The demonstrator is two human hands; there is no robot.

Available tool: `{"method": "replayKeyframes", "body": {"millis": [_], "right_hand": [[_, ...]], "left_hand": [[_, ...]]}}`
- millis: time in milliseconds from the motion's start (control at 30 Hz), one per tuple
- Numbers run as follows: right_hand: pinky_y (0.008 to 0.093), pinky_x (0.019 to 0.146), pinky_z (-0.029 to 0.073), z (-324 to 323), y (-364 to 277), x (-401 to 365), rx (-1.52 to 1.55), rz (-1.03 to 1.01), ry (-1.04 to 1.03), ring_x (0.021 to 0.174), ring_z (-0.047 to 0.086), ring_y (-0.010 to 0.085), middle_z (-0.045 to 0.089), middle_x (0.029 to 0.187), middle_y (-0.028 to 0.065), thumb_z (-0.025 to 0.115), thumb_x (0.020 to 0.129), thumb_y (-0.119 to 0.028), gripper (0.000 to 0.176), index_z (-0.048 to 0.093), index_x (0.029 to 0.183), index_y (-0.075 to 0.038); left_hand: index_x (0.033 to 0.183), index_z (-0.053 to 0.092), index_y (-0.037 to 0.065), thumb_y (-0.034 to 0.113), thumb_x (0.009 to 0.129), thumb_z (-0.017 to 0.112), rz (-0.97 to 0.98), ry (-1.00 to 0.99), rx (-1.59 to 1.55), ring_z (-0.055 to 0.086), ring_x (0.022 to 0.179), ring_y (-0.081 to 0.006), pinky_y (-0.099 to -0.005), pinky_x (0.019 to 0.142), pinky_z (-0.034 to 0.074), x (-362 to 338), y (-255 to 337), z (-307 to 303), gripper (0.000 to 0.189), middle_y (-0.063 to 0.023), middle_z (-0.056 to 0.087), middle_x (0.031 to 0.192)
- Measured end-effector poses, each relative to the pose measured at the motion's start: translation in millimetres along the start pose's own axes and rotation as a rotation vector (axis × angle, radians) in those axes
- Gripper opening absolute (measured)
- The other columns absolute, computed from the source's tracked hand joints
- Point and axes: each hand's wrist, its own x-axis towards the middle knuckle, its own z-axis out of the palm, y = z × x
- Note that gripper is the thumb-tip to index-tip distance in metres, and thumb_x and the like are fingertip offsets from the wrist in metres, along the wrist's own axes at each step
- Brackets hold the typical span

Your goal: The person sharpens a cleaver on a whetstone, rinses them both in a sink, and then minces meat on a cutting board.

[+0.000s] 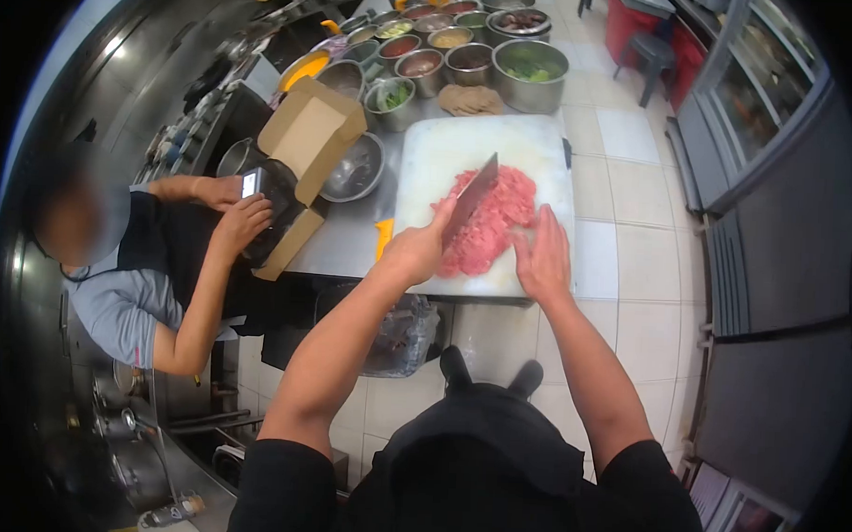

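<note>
A pile of sliced raw pink meat (pixel 513 199) lies on a thick white cutting board (pixel 430 154). My left hand (pixel 415 253) is wrapped round the handle of a cleaver (pixel 473 194), whose blade slants over the left part of the meat, tip pointing away from me. The handle itself is hidden in my fist. At the pile's right edge, my right hand (pixel 545 256) rests with fingers stretched out, its fingertips beside the meat and touching or nearly touching it.
Left of the board stand a metal bowl (pixel 356 168) and an open cardboard box (pixel 313 135). Several steel pots (pixel 529 74) of ingredients crowd the far end. A co-worker (pixel 163 276) at left handles a black device (pixel 276 200). A bag-lined bin (pixel 400 335) sits below the table.
</note>
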Motion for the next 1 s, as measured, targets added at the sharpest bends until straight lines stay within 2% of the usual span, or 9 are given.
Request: {"method": "replayKeyframes", "body": {"millis": [167, 233, 367, 433, 567, 600, 733, 933, 1000], "right_hand": [[0.0479, 0.12, 0.019, 5.8, -7.2, 7.5, 0.013, -0.015, -0.006, 0.144, 0.03, 0.0394, 0.033, 0.153, 0.0282, 0.047, 0.099, -0.05, 0.079, 0.026, 0.149, 0.008], [0.0479, 0.12, 0.019, 0.9, -7.0, 2.8, -0.003, -0.036, -0.004, 0.144, 0.03, 0.0398, 0.033, 0.153, 0.0282, 0.048, 0.098, -0.049, 0.079, 0.026, 0.149, 0.008], [0.0497, 0.119, 0.02, -9.3, -15.0, -2.9, -0.094, -0.101, -0.095, 0.146, 0.027, 0.0402, 0.03, 0.154, 0.0298, 0.066, 0.081, -0.065, 0.11, 0.021, 0.151, 0.008], [0.0525, 0.119, 0.019, -6.6, -30.9, -9.0, -0.107, -0.104, -0.141, 0.147, 0.022, 0.0416, 0.023, 0.156, 0.0316, 0.071, 0.072, -0.07, 0.124, 0.016, 0.153, 0.007], [0.0559, 0.118, 0.017, 20.2, -76.7, -33.0, -0.132, -0.139, -0.162, 0.146, 0.018, 0.0489, 0.015, 0.157, 0.0354, 0.072, 0.072, -0.068, 0.126, 0.014, 0.154, 0.007], [0.0567, 0.118, 0.016, 33.1, -82.3, -35.0, -0.161, -0.144, -0.15, 0.146, 0.016, 0.051, 0.013, 0.157, 0.0363, 0.073, 0.071, -0.068, 0.126, 0.013, 0.154, 0.007], [0.06, 0.117, 0.016, 51.3, -87.6, -18.4, -0.18, -0.085, -0.075, 0.146, 0.014, 0.0536, 0.008, 0.158, 0.0364, 0.074, 0.072, -0.063, 0.121, 0.016, 0.154, 0.004], [0.0574, 0.113, 0.024, 48.6, -60.6, 40.1, -0.278, -0.487, 0.055, 0.14, 0.03, 0.0463, 0.034, 0.152, 0.0244, 0.077, 0.073, -0.05, 0.084, 0.048, 0.145, -0.019], [0.0574, 0.111, 0.026, 47.0, -46.0, 62.7, -0.195, -0.489, -0.137, 0.138, 0.035, 0.0407, 0.042, 0.146, 0.0214, 0.077, 0.074, -0.044, 0.073, 0.054, 0.139, -0.021]], "left_hand": [[0.158, 0.015, 0.031, 0.012, 0.094, 0.048, -0.043, 0.103, -0.165, 0.066, 0.093, -0.0446, -0.0491, 0.081, 0.05, -13.1, 1.5, -10.3, 0.074, -0.0304, 0.066, 0.103], [0.158, 0.017, 0.031, 0.013, 0.095, 0.048, -0.03, -0.043, -0.012, 0.066, 0.091, -0.0441, -0.0489, 0.081, 0.05, -8.9, -4.1, -5.3, 0.072, -0.0308, 0.066, 0.1], [0.158, 0.02, 0.031, 0.012, 0.095, 0.048, 0.102, -0.011, -0.101, 0.065, 0.09, -0.0443, -0.0474, 0.083, 0.05, -17.8, -29.4, -15.9, 0.071, -0.0309, 0.065, 0.097], [0.158, 0.021, 0.027, 0.009, 0.095, 0.048, 0.167, 0.215, -0.135, 0.066, 0.072, -0.0337, -0.0417, 0.071, 0.053, -35.6, -55.8, -8.9, 0.072, -0.0222, 0.065, 0.082], [0.16, 0.012, 0.017, 0.009, 0.097, 0.046, -0.182, 0.114, -0.843, 0.047, 0.045, -0.0107, -0.0282, 0.043, 0.042, -79.2, -74.9, -1.7, 0.072, -0.0034, 0.05, 0.063], [0.16, 0.01, 0.018, 0.008, 0.098, 0.046, -0.223, 0.112, -0.893, 0.047, 0.045, -0.0116, -0.0284, 0.043, 0.042, -84.4, -79.9, 6.1, 0.073, -0.0035, 0.051, 0.063], [0.161, 0.008, 0.02, 0.004, 0.096, 0.048, -0.337, 0.047, -1.155, 0.046, 0.047, -0.0123, -0.0279, 0.043, 0.042, -92.1, -95.7, 38.8, 0.078, -0.0039, 0.051, 0.067], [0.161, 0.005, 0.02, 0.005, 0.097, 0.048, -0.322, 0.025, -1.189, 0.047, 0.047, -0.0129, -0.0294, 0.045, 0.043, -93.0, -102.9, 44.8, 0.078, -0.0038, 0.051, 0.065], [0.161, 0.004, 0.019, 0.006, 0.098, 0.049, -0.328, 0.011, -1.188, 0.049, 0.048, -0.0131, -0.0294, 0.045, 0.044, -93.1, -107.0, 46.0, 0.078, -0.0042, 0.051, 0.065]]}}
